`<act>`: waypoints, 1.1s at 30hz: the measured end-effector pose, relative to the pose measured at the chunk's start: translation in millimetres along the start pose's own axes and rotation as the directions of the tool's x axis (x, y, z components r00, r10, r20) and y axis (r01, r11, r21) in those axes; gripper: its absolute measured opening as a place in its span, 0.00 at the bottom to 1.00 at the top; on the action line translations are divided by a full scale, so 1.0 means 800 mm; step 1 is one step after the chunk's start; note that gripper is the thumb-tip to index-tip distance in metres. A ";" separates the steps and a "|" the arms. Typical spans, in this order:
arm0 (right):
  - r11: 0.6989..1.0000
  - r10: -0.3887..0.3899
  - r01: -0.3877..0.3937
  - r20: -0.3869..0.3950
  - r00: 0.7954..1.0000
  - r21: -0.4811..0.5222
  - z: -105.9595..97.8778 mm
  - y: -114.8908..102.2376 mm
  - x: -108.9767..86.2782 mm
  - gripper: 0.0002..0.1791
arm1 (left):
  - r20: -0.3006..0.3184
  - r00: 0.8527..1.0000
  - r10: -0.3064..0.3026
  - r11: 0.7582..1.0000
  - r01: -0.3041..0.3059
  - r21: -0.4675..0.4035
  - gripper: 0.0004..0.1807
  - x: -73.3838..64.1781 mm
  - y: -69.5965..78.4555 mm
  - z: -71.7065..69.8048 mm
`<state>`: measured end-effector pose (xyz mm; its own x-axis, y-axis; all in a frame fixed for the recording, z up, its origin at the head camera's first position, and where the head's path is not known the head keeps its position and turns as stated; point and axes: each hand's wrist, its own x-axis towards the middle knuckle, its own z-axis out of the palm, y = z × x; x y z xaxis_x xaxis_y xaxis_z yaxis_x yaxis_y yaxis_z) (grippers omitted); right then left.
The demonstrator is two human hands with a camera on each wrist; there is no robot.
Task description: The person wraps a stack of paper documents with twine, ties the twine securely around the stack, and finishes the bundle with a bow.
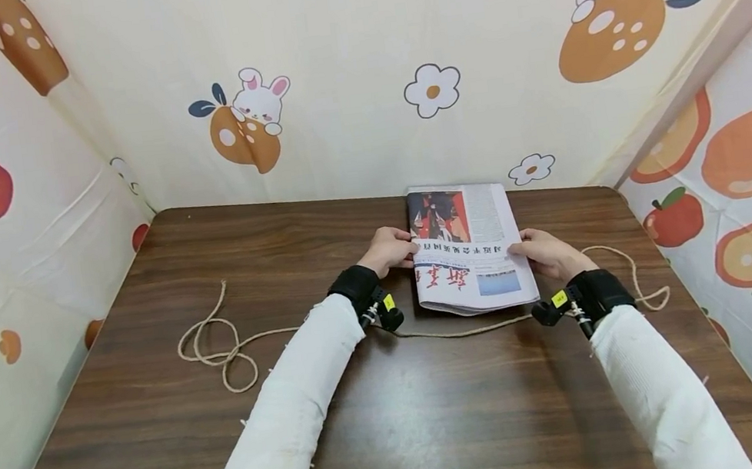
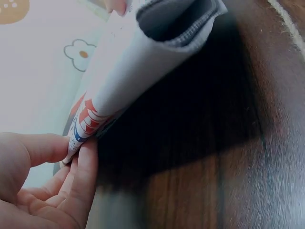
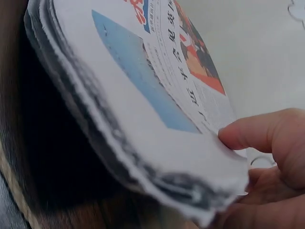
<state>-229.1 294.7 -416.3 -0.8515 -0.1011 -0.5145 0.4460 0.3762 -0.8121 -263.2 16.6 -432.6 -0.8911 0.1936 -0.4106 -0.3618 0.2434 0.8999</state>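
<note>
A folded newspaper (image 1: pixel 469 255) with red headline characters and colour photos is held between my two hands near the table's far edge. My left hand (image 1: pixel 388 251) pinches its left edge; in the left wrist view the thumb lies on one face and the fingers on the other. My right hand (image 1: pixel 545 252) grips the right edge, thumb on top, and the layered page edges (image 3: pixel 109 129) show in the right wrist view. The paper is raised off the table, with a dark shadow under it. A thin beige rope (image 1: pixel 457 333) runs across the table on the near side of the newspaper.
The rope's left end lies in loose loops (image 1: pixel 222 352), and its right end curves beyond my right wrist (image 1: pixel 655 295). The brown wood-grain table (image 1: pixel 426 430) meets a printed cloth backdrop (image 1: pixel 340 37) at the back. More printed cloth hangs at both sides.
</note>
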 end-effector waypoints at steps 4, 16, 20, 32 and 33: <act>0.998 -0.034 0.033 -0.020 0.999 -0.044 0.012 -0.009 -0.008 0.25 | 0.011 1.000 0.011 1.000 -0.011 0.001 0.19 -0.008 0.002 -0.015; 0.980 -0.167 0.168 0.025 0.986 -0.102 0.060 -0.022 -0.064 0.23 | 0.039 0.999 0.031 0.999 -0.032 0.019 0.20 -0.083 -0.010 -0.069; 0.963 -0.198 0.198 0.017 0.980 -0.181 0.075 -0.019 -0.085 0.21 | 0.043 0.997 0.063 0.998 -0.063 0.020 0.20 -0.114 -0.022 -0.082; 0.941 -0.262 0.279 0.111 0.959 -0.190 0.111 0.004 -0.122 0.18 | 0.045 0.994 0.098 0.993 -0.101 0.060 0.18 -0.183 -0.061 -0.098; 0.939 -0.268 0.287 0.119 0.956 -0.191 0.113 0.006 -0.124 0.18 | 0.045 0.994 0.102 0.992 -0.105 0.065 0.18 -0.186 -0.064 -0.098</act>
<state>-117.5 223.0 -394.2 -0.9010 -0.3071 -0.3065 0.1214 0.4999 -0.8575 -133.6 -99.2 -405.8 -0.9100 0.2605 -0.3225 -0.2475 0.2829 0.9267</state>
